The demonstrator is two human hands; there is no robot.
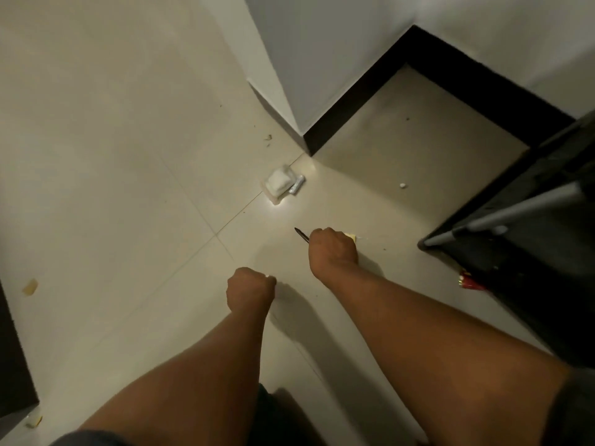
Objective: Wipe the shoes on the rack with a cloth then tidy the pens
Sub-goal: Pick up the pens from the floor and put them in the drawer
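My right hand [333, 247] is curled into a fist over the floor and grips a dark pen [301, 235], whose tip pokes out to the left of the knuckles. A bit of yellow material [352, 236] shows just behind that hand. My left hand [249, 289] is lower and to the left, fingers curled under; a small white speck shows at its knuckles and I cannot tell whether it holds anything. A folded white cloth [278, 183] lies on the tiled floor near the wall corner, with a small silver tube [297, 185] beside it. The black shoe rack [521, 214] with grey bars stands at the right.
A white wall corner [299, 91] with a black skirting board juts in ahead. A red packet [468, 281] lies at the rack's foot. Small scraps dot the tiles, including a yellow piece [30, 287] at far left. A dark edge borders the lower left.
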